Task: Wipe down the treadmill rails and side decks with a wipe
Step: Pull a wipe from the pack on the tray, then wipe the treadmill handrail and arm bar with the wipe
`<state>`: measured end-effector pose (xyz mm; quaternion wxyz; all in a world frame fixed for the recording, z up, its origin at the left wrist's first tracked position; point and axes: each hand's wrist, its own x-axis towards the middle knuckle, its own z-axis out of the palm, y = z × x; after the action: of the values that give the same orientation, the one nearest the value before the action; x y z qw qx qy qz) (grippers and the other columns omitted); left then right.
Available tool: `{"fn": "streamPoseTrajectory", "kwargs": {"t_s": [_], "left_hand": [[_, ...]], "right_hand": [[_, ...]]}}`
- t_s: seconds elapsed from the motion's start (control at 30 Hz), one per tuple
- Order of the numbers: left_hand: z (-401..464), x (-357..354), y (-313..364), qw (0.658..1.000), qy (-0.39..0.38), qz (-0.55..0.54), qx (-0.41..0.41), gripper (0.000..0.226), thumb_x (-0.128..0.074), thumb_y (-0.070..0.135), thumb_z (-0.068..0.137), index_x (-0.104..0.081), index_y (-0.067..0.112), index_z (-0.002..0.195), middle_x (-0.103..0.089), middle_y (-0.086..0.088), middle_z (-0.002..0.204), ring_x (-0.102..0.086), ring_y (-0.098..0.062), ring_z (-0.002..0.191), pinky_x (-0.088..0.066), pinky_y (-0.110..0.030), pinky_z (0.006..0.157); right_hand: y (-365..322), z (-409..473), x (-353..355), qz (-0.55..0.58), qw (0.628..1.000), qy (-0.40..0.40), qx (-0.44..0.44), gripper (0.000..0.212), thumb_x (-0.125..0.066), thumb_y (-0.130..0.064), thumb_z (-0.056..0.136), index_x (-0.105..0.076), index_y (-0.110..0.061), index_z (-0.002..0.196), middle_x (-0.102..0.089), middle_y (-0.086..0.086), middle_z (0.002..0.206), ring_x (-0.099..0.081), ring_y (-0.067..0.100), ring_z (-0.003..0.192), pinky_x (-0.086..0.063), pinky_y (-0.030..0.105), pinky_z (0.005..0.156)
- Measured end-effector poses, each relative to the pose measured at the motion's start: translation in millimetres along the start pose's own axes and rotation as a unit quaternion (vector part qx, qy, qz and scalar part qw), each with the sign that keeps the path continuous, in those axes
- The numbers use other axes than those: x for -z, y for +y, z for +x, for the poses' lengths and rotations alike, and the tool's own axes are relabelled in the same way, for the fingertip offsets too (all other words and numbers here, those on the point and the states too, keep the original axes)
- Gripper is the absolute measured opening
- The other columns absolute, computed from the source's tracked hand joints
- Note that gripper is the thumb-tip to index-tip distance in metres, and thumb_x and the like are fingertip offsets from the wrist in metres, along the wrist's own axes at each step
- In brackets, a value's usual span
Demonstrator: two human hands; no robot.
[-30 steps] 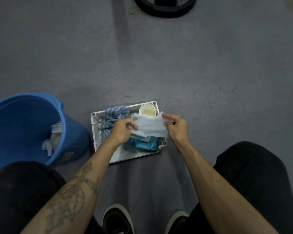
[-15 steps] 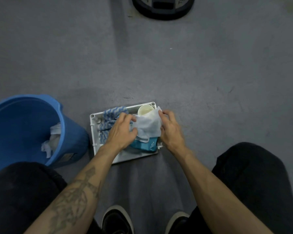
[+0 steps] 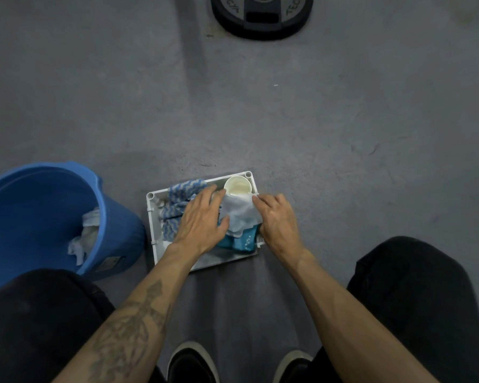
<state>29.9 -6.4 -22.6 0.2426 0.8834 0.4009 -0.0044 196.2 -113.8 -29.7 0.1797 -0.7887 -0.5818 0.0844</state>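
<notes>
Fingers of left hand straight, flat beside wipe — right hand pinching its three-o'clock edge, over tray, bucket at nine o'clock

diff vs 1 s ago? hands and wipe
Both hands have lowered the white wipe onto the teal wipe pack in the white tray. The left hand went from a pinch to flat fingers; the right hand still holds its edge. Blue bucket, striped cloth and cup stayed put.

Grey floor, white tray, blue bucket, weight plate
</notes>
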Motion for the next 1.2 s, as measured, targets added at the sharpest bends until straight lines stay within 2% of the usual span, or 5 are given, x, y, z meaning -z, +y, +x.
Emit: {"fn": "streamPoseTrajectory", "kwargs": {"t_s": [0.27, 0.43, 0.67, 0.97, 1.2], "left_hand": [[1.1, -4.8, 1.8, 0.999, -0.008, 0.015, -0.027, 0.076, -0.061, 0.034, 0.097, -0.026, 0.014, 0.162, -0.015, -0.009, 0.171, -0.012, -0.026, 0.158, -0.014, -0.046, 0.126], [1.0, -1.1, 8.8, 0.999, -0.017, 0.021, -0.018, 0.081, -0.059, 0.038, 0.098, -0.019, 0.016, 0.164, -0.006, -0.008, 0.173, -0.003, -0.025, 0.159, -0.010, -0.046, 0.129], [-18.0, 43.8, 40.6, 0.997, -0.040, 0.068, -0.007, 0.085, -0.058, 0.046, 0.096, -0.016, 0.017, 0.165, -0.003, -0.009, 0.173, -0.003, -0.029, 0.159, -0.011, -0.049, 0.128], [-62.4, 144.7, 97.8, 0.992, -0.067, 0.103, -0.040, 0.084, -0.044, 0.050, 0.090, -0.022, 0.016, 0.163, -0.014, -0.012, 0.171, -0.016, -0.033, 0.157, -0.018, -0.051, 0.127], [-100.4, 255.7, 169.9, 0.988, -0.100, 0.104, -0.058, 0.085, -0.036, 0.054, 0.092, -0.010, 0.020, 0.165, -0.003, -0.007, 0.173, -0.004, -0.028, 0.159, -0.008, -0.046, 0.128]], "right_hand": [[0.8, -4.7, -8.6, 0.013, 0.998, -0.066, -0.002, 0.074, -0.080, 0.004, 0.075, -0.052, 0.006, 0.143, -0.052, 0.022, 0.151, -0.065, 0.043, 0.118, -0.059, 0.051, 0.088], [-3.6, -9.2, 1.8, 0.014, 0.993, -0.118, -0.015, 0.067, -0.046, -0.033, 0.105, -0.021, -0.010, 0.162, -0.011, 0.004, 0.171, -0.020, 0.035, 0.156, -0.020, 0.054, 0.124], [-27.1, -24.3, 51.3, 0.023, 0.985, -0.158, -0.062, 0.076, -0.029, -0.050, 0.100, -0.009, -0.015, 0.164, 0.005, -0.003, 0.170, -0.009, 0.032, 0.159, -0.013, 0.054, 0.125], [-75.8, -45.4, 174.3, 0.001, 0.980, -0.181, -0.083, 0.073, -0.053, -0.028, 0.103, -0.016, -0.010, 0.164, -0.003, 0.004, 0.173, -0.016, 0.035, 0.157, -0.022, 0.059, 0.124], [-107.4, -59.5, 312.9, -0.003, 0.978, -0.170, -0.119, 0.079, -0.056, -0.027, 0.099, -0.015, -0.008, 0.164, -0.003, 0.006, 0.173, -0.016, 0.034, 0.157, -0.023, 0.057, 0.124]]}}
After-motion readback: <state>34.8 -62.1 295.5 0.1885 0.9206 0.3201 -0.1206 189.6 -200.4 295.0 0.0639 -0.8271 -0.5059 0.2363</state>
